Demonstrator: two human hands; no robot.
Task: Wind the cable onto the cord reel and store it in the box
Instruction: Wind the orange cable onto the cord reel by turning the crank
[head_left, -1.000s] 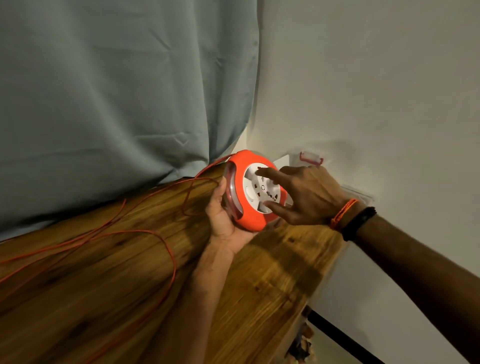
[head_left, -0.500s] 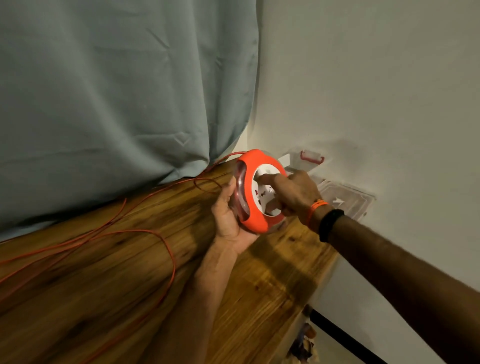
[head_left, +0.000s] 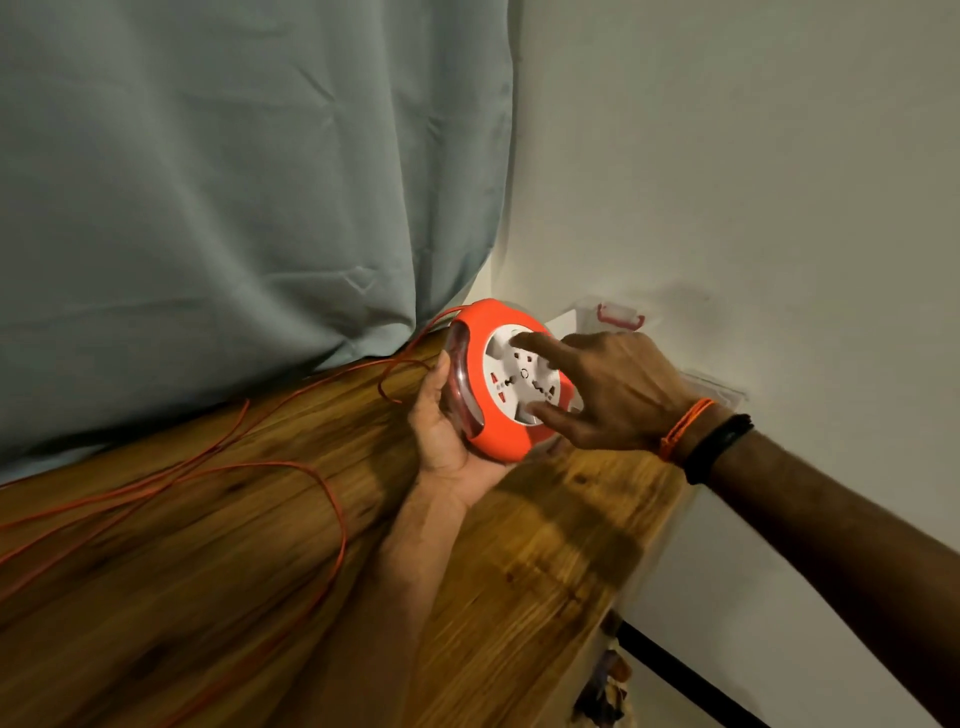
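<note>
Head view. Cord reel (head_left: 493, 384), orange with a white socket face: cradled upright in left hand (head_left: 441, 431), fingers curled round its rim, above wooden table (head_left: 545, 545). Right hand (head_left: 608, 395): forefinger and thumb spread on the socket face, gripping nothing. Cable (head_left: 322, 488): mostly loose across the table. Box (head_left: 618, 317): clear, by the wall behind. Step judged: winding under way; next calls for turning the face. Writing: none legible.

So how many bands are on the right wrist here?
2: an orange band nearer the right hand, and a black band beside it, toward the forearm. The wrist's underside is hidden.
</note>
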